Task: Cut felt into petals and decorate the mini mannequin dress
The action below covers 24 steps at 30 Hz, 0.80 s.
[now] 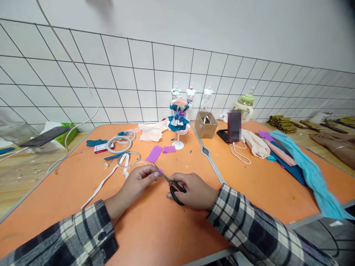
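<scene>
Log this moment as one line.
left hand: pinching purple scrap | right hand: holding scissors, blades at scrap | ahead: purple fabric pieces, dressed mini mannequin, cardboard box | surface: orange table

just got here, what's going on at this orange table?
The person's right hand holds black-handled scissors, blades pointing toward the left hand, which pinches a small purple scrap. Two larger purple pieces lie flat beyond the hands. Behind them, a small dress form wears a teal, white and pink outfit.

White grid-lined wall (116, 88) behind orange folding tabletop (138, 229).
</scene>
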### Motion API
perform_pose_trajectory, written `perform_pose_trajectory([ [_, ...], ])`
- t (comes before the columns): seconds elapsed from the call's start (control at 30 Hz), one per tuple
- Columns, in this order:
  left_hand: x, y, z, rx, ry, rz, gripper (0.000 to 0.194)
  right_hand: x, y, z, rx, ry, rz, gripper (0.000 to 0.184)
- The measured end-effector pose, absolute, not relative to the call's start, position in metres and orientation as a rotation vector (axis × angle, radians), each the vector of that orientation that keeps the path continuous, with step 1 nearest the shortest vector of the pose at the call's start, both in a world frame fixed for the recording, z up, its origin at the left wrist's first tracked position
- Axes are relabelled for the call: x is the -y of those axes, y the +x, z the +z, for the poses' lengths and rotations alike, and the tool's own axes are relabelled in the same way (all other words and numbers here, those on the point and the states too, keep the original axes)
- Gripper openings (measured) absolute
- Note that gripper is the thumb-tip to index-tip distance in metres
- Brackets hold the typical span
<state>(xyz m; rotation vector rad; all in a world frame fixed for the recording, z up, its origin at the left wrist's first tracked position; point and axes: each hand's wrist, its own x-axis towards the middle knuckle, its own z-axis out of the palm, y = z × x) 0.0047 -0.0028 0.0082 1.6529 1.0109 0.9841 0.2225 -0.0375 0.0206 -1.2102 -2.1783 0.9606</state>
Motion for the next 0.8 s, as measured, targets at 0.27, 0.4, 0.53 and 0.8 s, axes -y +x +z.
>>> perform_pose_trajectory([
  [0.27,0.002,0.004,0.005,-1.035,1.577,0.996,0.020,0.034,0.223,0.016,2.174,-1.184,0.940,0.018],
  [0.4,0.000,0.005,0.000,-1.079,1.481,1.017,0.022,0.025,0.228,0.013,2.007,-1.315,0.843,0.034],
  [0.53,-0.001,0.005,-0.001,-1.091,1.474,1.029,0.032,0.007,0.249,0.015,1.997,-1.567,0.605,0.024],
  [0.8,0.002,0.008,0.003,-1.097,1.516,1.019,0.035,-0.006,0.268,0.013,2.177,-1.758,0.318,0.029],
])
